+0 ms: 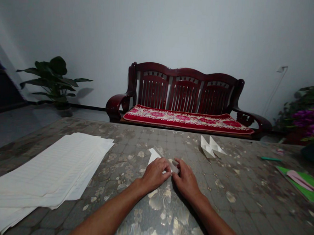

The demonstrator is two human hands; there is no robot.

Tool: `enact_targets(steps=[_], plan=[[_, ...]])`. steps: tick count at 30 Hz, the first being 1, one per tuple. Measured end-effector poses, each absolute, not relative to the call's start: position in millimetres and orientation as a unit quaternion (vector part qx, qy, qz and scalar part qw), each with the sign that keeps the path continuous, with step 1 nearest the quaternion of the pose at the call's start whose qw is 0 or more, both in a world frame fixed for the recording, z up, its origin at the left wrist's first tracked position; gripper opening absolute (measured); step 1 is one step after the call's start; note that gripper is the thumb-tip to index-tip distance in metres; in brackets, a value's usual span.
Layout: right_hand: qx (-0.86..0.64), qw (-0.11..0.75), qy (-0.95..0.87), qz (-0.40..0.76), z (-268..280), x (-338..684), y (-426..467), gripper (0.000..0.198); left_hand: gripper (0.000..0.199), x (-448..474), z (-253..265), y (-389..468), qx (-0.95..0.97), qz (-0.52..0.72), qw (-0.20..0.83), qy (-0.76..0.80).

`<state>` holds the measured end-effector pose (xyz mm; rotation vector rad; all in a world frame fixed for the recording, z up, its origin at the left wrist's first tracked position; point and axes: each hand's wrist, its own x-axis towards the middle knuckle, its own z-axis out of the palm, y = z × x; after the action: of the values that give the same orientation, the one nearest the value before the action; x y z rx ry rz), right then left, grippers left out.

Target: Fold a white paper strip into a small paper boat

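A small piece of folded white paper (154,155) lies on the patterned tabletop between my hands. My left hand (156,171) is closed on it, with thumb and fingertips pinched at its near edge and covering much of the sheet. My right hand (187,179) curls around the paper's right corner, its thumb close to my left thumb and its index finger farther back. Beyond my right hand stands a white folded-paper shape (209,148) with pointed peaks.
A spread stack of written sheets (55,168) covers the table's left side. To the right lie a green pen (270,159) and a green booklet (284,170) with a pink item (300,180) on it. Behind the table stands a wooden bench (185,87) with a red cushion (188,120).
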<state>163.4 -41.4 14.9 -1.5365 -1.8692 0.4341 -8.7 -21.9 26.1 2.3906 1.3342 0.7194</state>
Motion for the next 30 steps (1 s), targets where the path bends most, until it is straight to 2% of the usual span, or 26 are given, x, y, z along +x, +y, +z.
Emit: enact_targets(steps=[10, 15, 22, 30], plan=[[-0.639, 0.264, -0.714, 0.111, 21, 158, -44, 0.053, 0.009, -10, 23, -22, 0.818, 0.282, 0.161, 0.475], [-0.643, 0.248, -0.719, 0.094, 19, 158, -44, 0.05, 0.017, -17, 24, -24, 0.864, 0.249, 0.14, 0.416], [-0.637, 0.234, -0.732, 0.059, 18, 157, -48, 0.048, 0.04, -32, 20, -37, 0.916, 0.191, 0.072, 0.347], [-0.641, 0.218, -0.735, 0.047, 18, 153, -46, 0.049, 0.042, -35, 17, -39, 0.917, 0.197, 0.082, 0.338]])
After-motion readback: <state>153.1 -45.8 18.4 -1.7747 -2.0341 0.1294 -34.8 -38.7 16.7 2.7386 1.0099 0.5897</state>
